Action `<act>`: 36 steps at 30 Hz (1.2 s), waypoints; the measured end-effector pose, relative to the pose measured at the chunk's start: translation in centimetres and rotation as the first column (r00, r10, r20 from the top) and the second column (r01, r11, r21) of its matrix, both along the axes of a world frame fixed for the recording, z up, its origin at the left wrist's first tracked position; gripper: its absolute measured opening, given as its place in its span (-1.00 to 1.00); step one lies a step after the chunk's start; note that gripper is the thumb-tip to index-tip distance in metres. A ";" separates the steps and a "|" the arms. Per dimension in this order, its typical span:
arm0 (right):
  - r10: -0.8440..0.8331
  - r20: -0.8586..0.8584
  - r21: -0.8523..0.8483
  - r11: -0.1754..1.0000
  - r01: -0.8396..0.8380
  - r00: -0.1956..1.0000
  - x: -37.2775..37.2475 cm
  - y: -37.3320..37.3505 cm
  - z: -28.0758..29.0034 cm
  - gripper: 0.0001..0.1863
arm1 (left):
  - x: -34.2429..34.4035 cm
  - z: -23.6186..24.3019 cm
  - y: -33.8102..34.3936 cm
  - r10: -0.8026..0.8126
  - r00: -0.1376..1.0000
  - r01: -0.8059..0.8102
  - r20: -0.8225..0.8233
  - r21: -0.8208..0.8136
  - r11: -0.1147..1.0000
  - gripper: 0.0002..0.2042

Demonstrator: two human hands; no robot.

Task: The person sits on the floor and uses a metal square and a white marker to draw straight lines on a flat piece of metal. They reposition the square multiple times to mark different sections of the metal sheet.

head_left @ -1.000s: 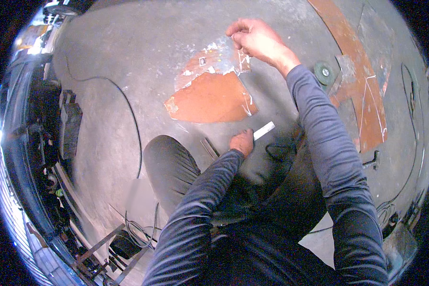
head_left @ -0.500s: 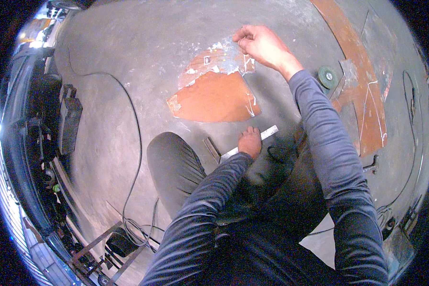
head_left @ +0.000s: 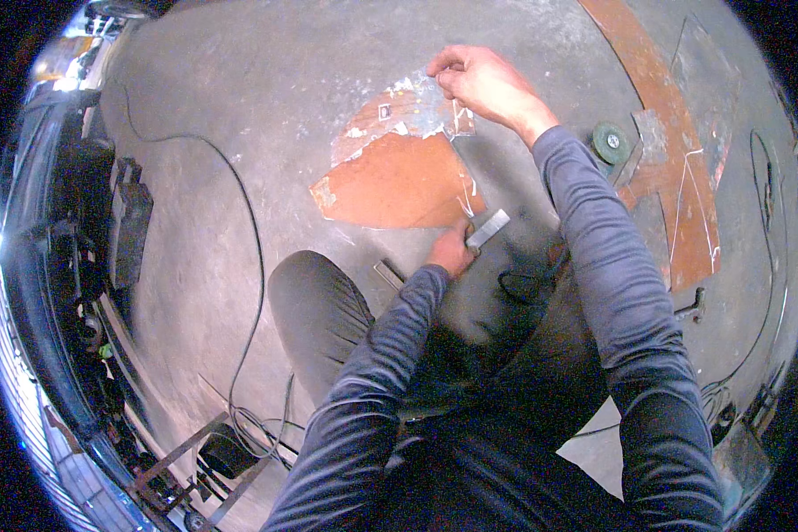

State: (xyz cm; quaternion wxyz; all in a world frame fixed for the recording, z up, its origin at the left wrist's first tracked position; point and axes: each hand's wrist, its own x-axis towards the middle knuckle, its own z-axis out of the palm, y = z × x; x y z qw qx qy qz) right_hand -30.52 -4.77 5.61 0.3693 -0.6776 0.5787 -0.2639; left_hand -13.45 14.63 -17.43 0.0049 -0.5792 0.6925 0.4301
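Note:
An orange-brown sheet piece [head_left: 386, 184] lies on the floor ahead of me, its far part peeled to grey and white, with white lines at its right edge. My left hand [head_left: 453, 252] is closed round the silver blade of a metal square [head_left: 489, 230], by the sheet's near right edge. The square's darker arm shows left of my wrist; my forearm hides the joint. Over the sheet's far right end, my right hand [head_left: 488, 87] has its fingers bent into a pinch. What they hold, if anything, is too small to make out.
A green grinding disc [head_left: 609, 143] sits right of my right forearm, near a long brown sheet strip [head_left: 687, 199] with white lines. A black cable [head_left: 255, 230] curves along the left floor. Dark machinery or a vehicle [head_left: 49, 239] stands far left, a metal frame [head_left: 173, 457] lower left.
My left hand has moved slightly away from me and left, and the square's blade has shifted toward the sheet, at a steeper angle. My right hand has barely moved.

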 end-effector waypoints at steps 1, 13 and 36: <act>-0.002 0.003 0.011 1.000 0.002 1.000 -0.1 -0.1 -0.2 -0.67 | 0.5 -0.3 -0.5 0.027 0.994 -0.023 -0.107 0.040 0.999 -0.46; 0.042 0.021 0.063 0.997 -0.044 0.999 -0.9 0.2 0.0 -0.67 | 2.3 -0.4 -3.8 0.150 0.982 -0.142 0.119 -0.077 0.987 -0.64; 0.103 -0.064 0.059 0.993 -0.099 0.993 -0.5 0.0 -0.6 -0.67 | 2.3 -0.2 -5.1 0.139 0.977 -0.125 0.163 -0.093 0.988 -0.69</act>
